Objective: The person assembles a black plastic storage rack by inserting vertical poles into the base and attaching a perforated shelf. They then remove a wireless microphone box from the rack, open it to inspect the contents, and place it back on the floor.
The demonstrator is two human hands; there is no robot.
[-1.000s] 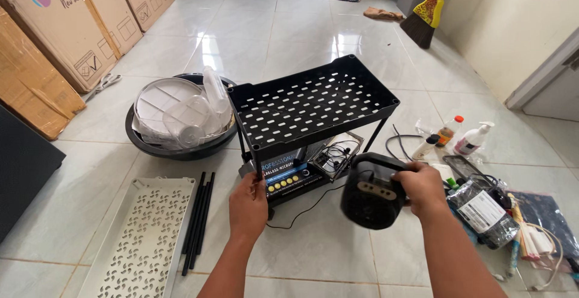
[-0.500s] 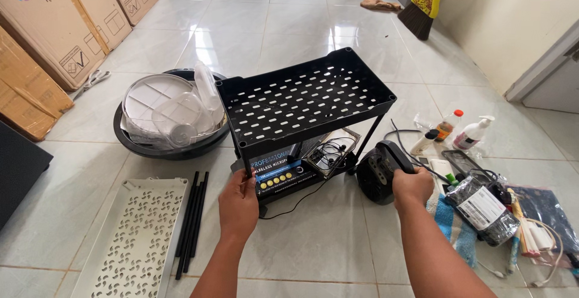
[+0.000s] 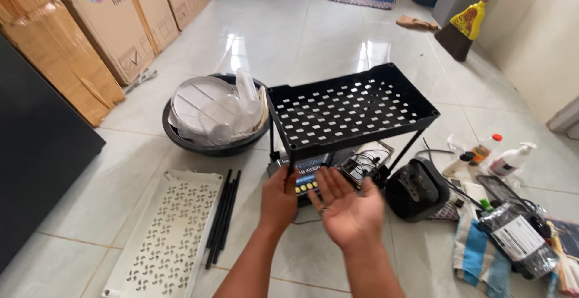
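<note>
The left hand point(image 3: 278, 196) has its fingers curled around the front-left leg of the black perforated shelf rack point(image 3: 350, 110), whose top tray stands above and beyond the fingertips. The right hand point(image 3: 345, 204) is released, palm up with fingers spread and holding nothing, just beside the left hand. The black round device point(image 3: 417, 188) lies on the floor to the right of those open fingers, apart from them, beside the rack's right leg.
</note>
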